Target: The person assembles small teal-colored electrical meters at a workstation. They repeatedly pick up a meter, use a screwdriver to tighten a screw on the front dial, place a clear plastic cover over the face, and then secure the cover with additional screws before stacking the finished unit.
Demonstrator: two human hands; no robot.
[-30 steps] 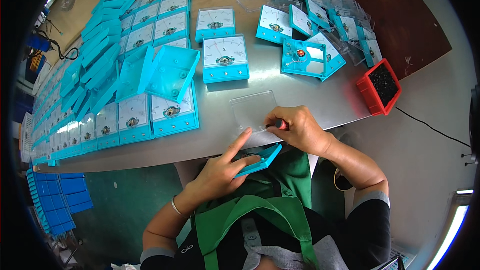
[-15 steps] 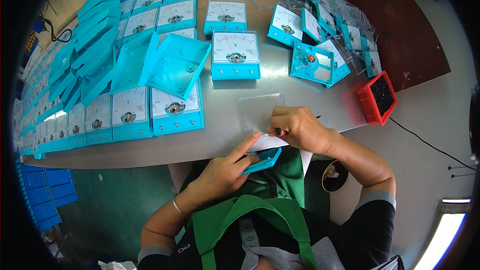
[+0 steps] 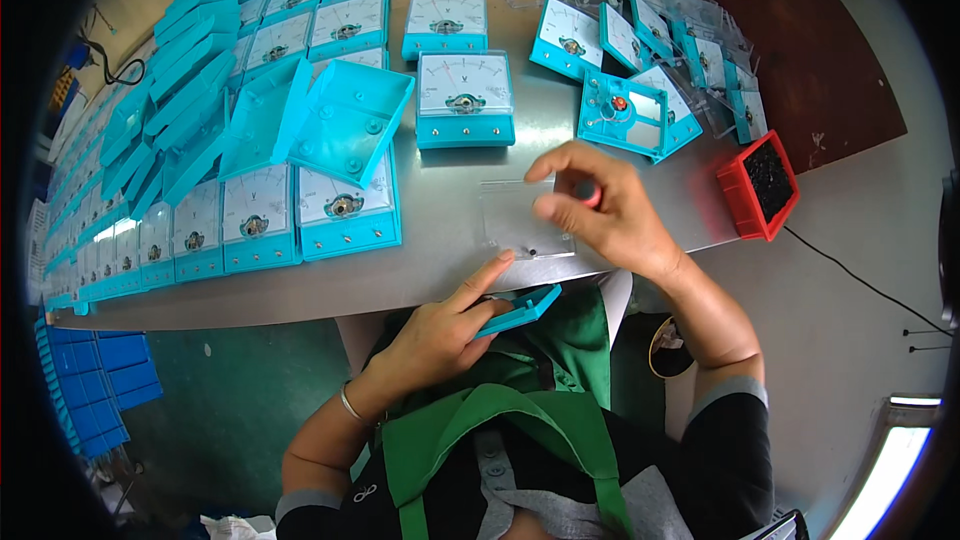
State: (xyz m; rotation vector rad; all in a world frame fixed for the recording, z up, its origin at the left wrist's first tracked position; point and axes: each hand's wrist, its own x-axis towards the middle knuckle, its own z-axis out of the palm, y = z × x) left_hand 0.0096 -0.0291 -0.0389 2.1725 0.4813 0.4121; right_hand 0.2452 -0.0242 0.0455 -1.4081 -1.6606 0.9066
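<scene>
My left hand (image 3: 447, 330) is closed round a teal plastic meter case part (image 3: 525, 311), held tilted at the table's front edge. Its index finger stretches toward a clear plastic cover (image 3: 508, 212), which lies on the metal table. On the cover's near edge sits a small black piece (image 3: 533, 251). Over the cover's right side, my right hand (image 3: 605, 210) is raised with thumb and index finger apart. A tool with a red-and-black handle (image 3: 588, 195) is tucked in its other fingers; most of the tool is hidden. Beyond the cover stands a teal voltmeter (image 3: 465, 100) with a white dial.
Rows of voltmeters (image 3: 345, 205) fill the left, with open teal cases (image 3: 352, 125) stacked on them. Loose meters (image 3: 570, 38) and clear covers are piled at the far right. A red bin (image 3: 740, 195) of small black parts stands at the right edge.
My right hand has lifted away from the left fingertip, and its thumb and index finger have parted. The white surface above the teal part no longer shows. The left hand has barely moved.
</scene>
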